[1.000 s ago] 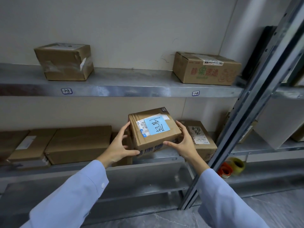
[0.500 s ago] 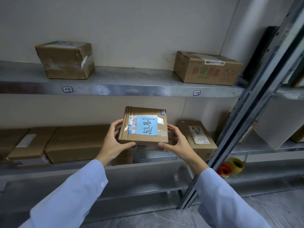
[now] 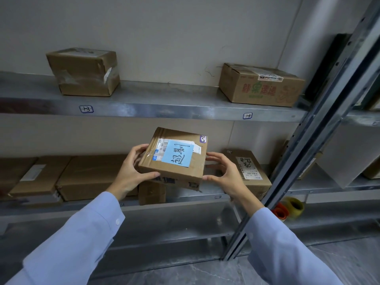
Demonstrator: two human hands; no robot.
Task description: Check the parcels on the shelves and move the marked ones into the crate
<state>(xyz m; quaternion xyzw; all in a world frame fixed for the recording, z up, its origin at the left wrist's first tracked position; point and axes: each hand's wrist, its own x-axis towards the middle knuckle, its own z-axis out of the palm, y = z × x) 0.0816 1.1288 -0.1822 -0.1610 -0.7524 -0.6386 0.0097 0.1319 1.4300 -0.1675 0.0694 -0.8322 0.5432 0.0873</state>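
The marked parcel (image 3: 174, 171), a flat cardboard box with a blue handwritten note (image 3: 177, 154) taped over its shipping label, is held in the air in front of the middle shelf (image 3: 195, 195), tilted so its top faces the camera. The left hand (image 3: 131, 171) grips its left side, with the thumb laid along the near edge and the fingers curled round the far one. The right hand (image 3: 224, 173) cups the right side, its thumb tip and fingertips touching the cardboard and the palm standing off. Both arms wear light blue sleeves (image 3: 82, 239). On the middle shelf, a small box (image 3: 152, 192) sits just under the held parcel, two wide flat boxes (image 3: 88, 177) lie to its left, and a box with a white label (image 3: 246, 171) sits to its right (the writing is too small to read). The upper shelf (image 3: 164, 110) carries a taped plain box (image 3: 82, 73) at the left and a printed carton (image 3: 261, 87) at the right, well apart. Past the metal upright (image 3: 308, 151), an orange tape roll (image 3: 279, 211) and a yellow tape roll (image 3: 295, 206) touch on the shelf below.
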